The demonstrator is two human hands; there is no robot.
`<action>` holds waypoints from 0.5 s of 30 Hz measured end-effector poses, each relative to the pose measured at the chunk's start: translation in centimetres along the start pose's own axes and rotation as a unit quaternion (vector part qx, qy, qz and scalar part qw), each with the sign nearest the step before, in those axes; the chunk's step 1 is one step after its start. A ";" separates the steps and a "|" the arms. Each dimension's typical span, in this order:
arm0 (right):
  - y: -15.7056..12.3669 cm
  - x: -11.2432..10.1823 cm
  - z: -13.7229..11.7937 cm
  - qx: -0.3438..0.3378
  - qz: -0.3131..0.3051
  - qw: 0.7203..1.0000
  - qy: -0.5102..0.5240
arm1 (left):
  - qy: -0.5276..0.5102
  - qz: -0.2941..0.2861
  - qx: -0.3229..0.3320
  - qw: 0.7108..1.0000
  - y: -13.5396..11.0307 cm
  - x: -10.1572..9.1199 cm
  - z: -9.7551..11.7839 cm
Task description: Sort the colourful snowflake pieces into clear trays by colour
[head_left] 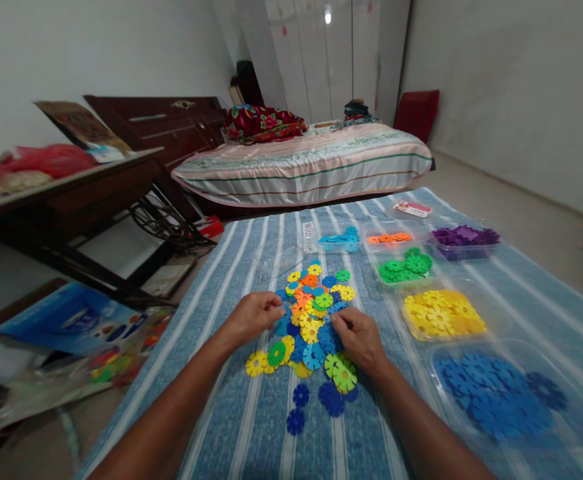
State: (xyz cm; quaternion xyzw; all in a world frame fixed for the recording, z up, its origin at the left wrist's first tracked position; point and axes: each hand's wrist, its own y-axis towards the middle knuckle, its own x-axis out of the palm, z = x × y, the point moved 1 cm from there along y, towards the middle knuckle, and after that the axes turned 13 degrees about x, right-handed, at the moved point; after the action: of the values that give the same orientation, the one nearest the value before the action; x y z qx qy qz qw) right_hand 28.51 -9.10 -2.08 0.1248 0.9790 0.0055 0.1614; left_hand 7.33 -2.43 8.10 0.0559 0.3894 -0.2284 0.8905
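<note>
A mixed pile of notched plastic snowflake discs [311, 327] in yellow, blue, orange and green lies on the striped cloth between my hands. My left hand [255, 319] is at the pile's left edge, its fingers curled in a pinch; whatever they hold is hidden. On the opposite side my right hand [362, 339] is closed, thumb and fingertips against the blue discs [328, 339]; I cannot make out whether one is gripped. Nearer to me lie loose dark blue discs [296, 421] and light green discs [341, 373].
Clear plastic boxes at the right hold sorted discs: blue [496, 393], yellow [444, 313], green [406, 267], purple [465, 237], orange [389, 238] and light blue [340, 240]. A transparent lid [278, 262] lies behind the pile. Beyond the cloth [211, 413] stands a bed [301, 173].
</note>
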 end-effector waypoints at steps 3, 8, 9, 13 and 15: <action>-0.1 -0.2 0.2 0.004 -0.006 1.000 -0.003 | 0.079 -0.032 -0.009 0.996 -2.6 -0.6 -1.4; -0.3 -0.2 0.5 0.012 -0.009 1.000 -0.014 | 0.150 -0.106 -0.021 0.983 -5.4 0.3 -1.0; -0.3 -0.3 0.5 0.013 -0.010 1.000 -0.015 | 0.160 -0.114 -0.016 0.980 -5.6 0.6 -0.8; -0.3 -0.3 0.4 0.014 -0.012 1.000 -0.017 | 0.187 -0.131 0.004 0.974 -5.8 1.7 -0.7; -0.3 -0.4 0.3 0.013 -0.010 1.000 -0.018 | 0.190 -0.133 0.009 0.973 -5.7 2.0 -0.8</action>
State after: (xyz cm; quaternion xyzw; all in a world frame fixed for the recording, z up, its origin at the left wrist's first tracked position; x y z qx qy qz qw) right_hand 28.88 -9.49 -2.22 0.1168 0.9771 -0.0110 0.1774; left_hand 5.39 -7.96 6.53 0.0538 0.5532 -0.3332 0.7616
